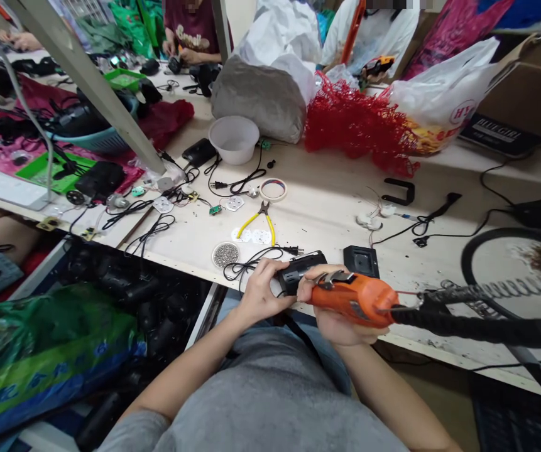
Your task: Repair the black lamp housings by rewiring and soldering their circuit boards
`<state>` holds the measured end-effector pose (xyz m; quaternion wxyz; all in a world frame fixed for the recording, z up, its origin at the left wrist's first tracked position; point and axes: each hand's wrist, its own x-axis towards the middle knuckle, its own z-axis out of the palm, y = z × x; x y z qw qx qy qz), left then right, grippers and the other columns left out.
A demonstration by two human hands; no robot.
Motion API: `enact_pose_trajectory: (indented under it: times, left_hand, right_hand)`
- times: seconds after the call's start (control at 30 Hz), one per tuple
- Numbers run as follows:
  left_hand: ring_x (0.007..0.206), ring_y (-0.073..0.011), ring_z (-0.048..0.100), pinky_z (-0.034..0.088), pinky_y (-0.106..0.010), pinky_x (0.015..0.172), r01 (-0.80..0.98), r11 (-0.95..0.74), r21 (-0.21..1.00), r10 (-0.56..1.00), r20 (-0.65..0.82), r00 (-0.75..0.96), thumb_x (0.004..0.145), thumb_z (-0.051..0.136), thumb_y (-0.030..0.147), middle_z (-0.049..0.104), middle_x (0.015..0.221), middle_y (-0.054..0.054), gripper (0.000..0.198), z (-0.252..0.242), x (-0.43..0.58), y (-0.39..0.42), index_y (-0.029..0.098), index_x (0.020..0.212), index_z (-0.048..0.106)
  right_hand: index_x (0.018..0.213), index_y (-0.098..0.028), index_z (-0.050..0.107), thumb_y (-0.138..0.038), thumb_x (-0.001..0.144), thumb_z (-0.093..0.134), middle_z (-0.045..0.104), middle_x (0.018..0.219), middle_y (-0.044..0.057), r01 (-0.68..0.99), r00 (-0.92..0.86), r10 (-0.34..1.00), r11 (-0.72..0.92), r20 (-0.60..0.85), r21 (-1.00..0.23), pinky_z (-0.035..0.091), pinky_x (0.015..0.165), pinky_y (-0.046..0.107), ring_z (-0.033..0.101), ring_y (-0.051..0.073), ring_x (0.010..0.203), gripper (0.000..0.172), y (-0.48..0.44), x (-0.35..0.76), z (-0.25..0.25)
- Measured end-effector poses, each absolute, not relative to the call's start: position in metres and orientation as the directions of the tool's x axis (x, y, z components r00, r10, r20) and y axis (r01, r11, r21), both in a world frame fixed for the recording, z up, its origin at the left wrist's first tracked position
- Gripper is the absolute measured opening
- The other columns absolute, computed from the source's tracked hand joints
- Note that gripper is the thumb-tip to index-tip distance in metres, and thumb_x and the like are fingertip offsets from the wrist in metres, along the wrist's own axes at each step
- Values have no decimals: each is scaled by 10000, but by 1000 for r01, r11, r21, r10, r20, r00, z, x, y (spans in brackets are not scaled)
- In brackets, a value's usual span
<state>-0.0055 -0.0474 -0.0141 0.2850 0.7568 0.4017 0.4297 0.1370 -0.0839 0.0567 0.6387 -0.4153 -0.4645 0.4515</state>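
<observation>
Clasping black housing [293, 274]: left hand [261, 292]. Right hand [343, 328] wrapped around orange power tool [369, 297], housing's four o'clock; yellow-handled pliers [264, 209], eleven o'clock.

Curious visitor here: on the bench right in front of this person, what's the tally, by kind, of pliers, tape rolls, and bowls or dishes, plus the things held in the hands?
Pliers: 1
Tape roll: 1
White bowl: 1
Dish of small metal pieces: 1
Orange tool, held: 1
Black device, held: 1
Total: 6
</observation>
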Motion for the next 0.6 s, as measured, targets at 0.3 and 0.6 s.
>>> enact_pose_trajectory:
  times: [0.3, 0.6]
  left_hand:
    - [902, -230, 595, 540, -364, 771, 565, -425, 707, 900, 395, 182, 695, 802, 351, 533, 943, -37, 459, -11, 15, -54, 191, 1030, 532]
    - [1226, -303, 558, 506, -472, 1010, 458, -529, 715, 841, 367, 398, 760, 794, 315, 544, 1288, -131, 675, -19, -4, -62, 213, 1328, 442]
  right_hand:
    - [1070, -246, 613, -982, 677, 294, 543, 585, 2, -107, 242, 894, 412, 378, -905, 472, 502, 385, 530, 209, 479, 893, -74, 173, 79]
    - [985, -224, 503, -731, 879, 326, 552, 714, 27, 412, 746, 500, 171, 439, -895, 507, 637, 393, 583, 198, 611, 548, -13, 304, 63]
